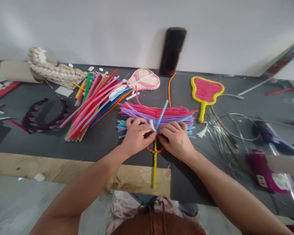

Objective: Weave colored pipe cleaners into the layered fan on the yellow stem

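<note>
In front of me a row of pipe cleaners lies crosswise, with pink at the top, purple in the middle and light blue at the bottom. Downward from its centre runs a twisted yellow pipe cleaner stem, with an orange twisted loop across it. A single light blue pipe cleaner stands up at the centre, its ends apart. My left hand and my right hand are closed near its base, fingertips nearly touching; both seem to pinch it. The exact grip is hidden.
Loose coloured pipe cleaners are heaped to the left, near a dark headband. A pink oval fan and a phone are at the back. Right are a yellow-edged pink fan, wires and a purple object.
</note>
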The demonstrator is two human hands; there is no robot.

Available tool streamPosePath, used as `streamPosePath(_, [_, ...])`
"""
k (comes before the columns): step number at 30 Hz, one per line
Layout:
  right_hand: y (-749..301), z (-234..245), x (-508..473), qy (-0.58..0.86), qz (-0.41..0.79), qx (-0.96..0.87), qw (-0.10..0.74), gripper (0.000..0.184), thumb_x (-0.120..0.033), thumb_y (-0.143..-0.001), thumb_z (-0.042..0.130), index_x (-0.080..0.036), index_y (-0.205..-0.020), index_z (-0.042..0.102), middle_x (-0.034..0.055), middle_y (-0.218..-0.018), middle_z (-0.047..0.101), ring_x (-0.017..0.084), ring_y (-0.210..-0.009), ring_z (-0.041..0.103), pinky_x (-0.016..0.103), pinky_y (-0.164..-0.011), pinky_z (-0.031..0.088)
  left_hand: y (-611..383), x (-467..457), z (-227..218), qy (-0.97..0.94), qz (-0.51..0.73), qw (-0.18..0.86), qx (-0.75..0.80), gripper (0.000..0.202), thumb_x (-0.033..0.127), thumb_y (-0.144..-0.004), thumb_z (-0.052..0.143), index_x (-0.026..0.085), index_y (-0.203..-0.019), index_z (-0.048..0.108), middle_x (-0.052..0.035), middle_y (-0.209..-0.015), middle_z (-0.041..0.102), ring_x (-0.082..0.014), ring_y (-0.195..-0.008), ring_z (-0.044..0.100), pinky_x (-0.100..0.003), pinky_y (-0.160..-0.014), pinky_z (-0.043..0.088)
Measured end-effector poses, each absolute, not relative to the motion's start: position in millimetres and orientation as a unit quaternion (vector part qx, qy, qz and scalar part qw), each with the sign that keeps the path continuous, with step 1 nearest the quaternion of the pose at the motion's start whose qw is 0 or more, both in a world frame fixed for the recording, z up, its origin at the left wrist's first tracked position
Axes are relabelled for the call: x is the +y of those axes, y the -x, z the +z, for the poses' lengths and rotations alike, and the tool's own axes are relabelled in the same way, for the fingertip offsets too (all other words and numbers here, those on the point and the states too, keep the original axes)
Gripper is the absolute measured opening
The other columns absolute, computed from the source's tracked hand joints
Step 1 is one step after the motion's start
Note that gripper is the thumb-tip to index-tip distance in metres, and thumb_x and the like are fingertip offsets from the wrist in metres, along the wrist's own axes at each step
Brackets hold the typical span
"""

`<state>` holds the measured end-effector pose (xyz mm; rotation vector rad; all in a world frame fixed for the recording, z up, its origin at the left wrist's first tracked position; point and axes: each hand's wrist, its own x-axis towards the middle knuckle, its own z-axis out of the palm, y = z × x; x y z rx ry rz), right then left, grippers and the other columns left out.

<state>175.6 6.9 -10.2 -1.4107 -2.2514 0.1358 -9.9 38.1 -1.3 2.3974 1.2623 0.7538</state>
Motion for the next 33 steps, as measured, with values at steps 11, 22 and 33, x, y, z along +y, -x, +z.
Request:
streamPosePath(11, [-175.3,-12.4,7.9,0.513,0.039,-0.822,0.243,0.008,-0.020,-0.089,0.060,-0.022,-0.084,0.066,-0.0002,-0.096,0.074,0.019,-0.090,0.057,0.039,-0.085,0.026,7.6,38.9,0.4,-0.818,0.253,0.195,0.479,0.015,0.029,-0.085,0.062,0.021,-0.075,0.069,0.0003,-0.082,0.069,-0.0166,-0.086,0.062,-0.042,-0.095,0.028])
streamPosePath(22, [-176.1,-12.4,6.8,0.545,0.106,-0.783,0.280,0.014,-0.028,-0.094,0.052,-0.021,-0.097,0.064,0.0026,-0.085,0.070,0.020,-0.086,0.058,0.037,-0.082,0.029,9.2,40.6,-2.7,-0.831,0.241,0.176,0.469,0.016,0.028,-0.087,0.062,0.023,-0.075,0.071,0.0013,-0.080,0.067,-0.0163,-0.089,0.061,-0.041,-0.093,0.028])
streamPosePath(33, [-175.9,-8.5,4.7,0.515,0.021,-0.816,0.263,0.003,-0.023,-0.088,0.064,-0.024,-0.085,0.067,-0.0013,-0.093,0.075,0.019,-0.090,0.059,0.042,-0.091,0.022,10.0,39.7,-3.5,-0.834,0.249,0.162,0.466,0.020,0.030,-0.090,0.058,0.022,-0.075,0.069,0.0008,-0.081,0.068,-0.0159,-0.086,0.060,-0.041,-0.095,0.028])
